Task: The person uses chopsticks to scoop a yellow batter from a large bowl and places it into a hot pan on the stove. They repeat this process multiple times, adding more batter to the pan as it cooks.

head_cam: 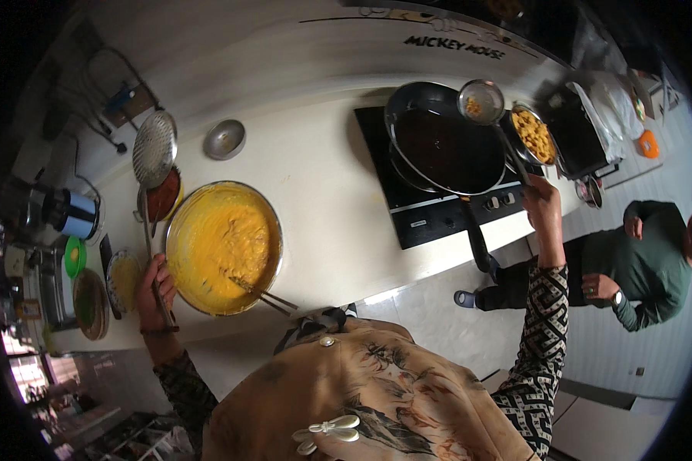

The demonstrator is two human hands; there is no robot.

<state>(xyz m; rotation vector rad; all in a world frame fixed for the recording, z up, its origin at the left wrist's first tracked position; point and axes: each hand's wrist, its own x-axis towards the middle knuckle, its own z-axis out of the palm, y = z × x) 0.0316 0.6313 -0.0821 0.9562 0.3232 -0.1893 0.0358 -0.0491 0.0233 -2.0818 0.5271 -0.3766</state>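
My left hand (155, 288) grips the long handle of a perforated metal skimmer (155, 148), its round head raised above a pot of red sauce (162, 199). Just right of this hand sits a wide metal bowl (279, 253) of yellow batter-coated food (230, 230), with chopsticks (271, 298) leaning on its rim. My right hand (542, 201) holds a small mesh strainer (481, 102) by the handle. A few golden bits lie in the strainer, which is over the right rim of a black wok (418, 101). Dark oil (435, 150) fills the wok's bottom.
The wok rests on a black gas stove (409, 230), its handle (477, 239) jutting past the counter edge. Beyond it stands a container of golden fried pieces (533, 137). A small metal bowl (225, 140) sits near the wall. At right, another person (634, 259) stands by the counter.
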